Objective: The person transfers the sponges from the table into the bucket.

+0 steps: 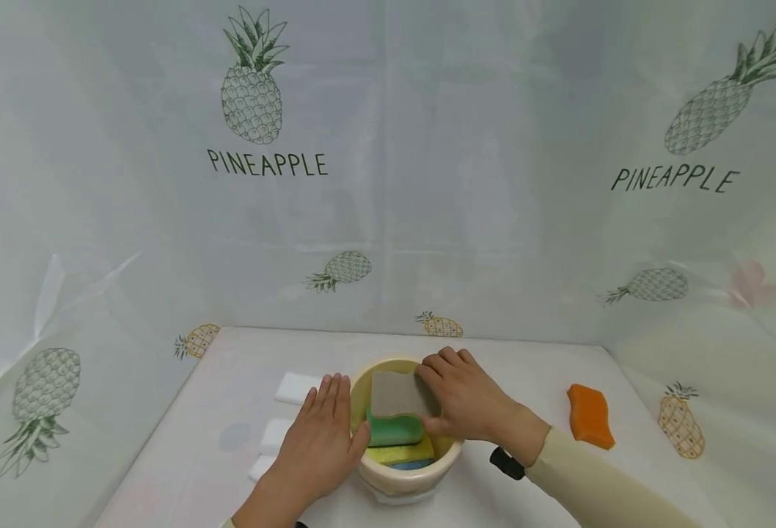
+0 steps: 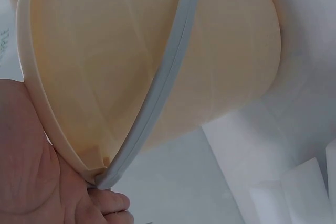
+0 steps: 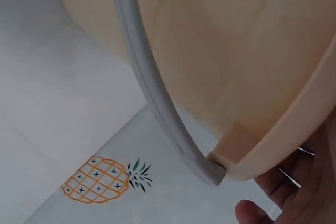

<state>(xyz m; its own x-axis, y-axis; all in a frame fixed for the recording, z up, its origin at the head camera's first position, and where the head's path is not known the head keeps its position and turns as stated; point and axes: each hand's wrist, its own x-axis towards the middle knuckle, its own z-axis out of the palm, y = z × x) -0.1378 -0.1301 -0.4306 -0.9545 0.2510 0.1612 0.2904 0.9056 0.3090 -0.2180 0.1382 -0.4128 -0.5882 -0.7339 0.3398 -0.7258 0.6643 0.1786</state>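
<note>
A cream bucket stands at the middle of the table; its grey handle hangs down the side in both wrist views. My right hand reaches over the right rim and grips the right end of a grey sponge at the bucket's mouth. Below that sponge, a green sponge, a yellow sponge and a blue one lie inside. My left hand rests against the left rim, fingers straight, thumb at the edge. Its fingertips show beside the handle joint in the left wrist view.
An orange wavy sponge lies on the table at the right. Several white blocks lie left of the bucket, partly hidden by my left hand. A pineapple-printed sheet rises behind the table and along its sides.
</note>
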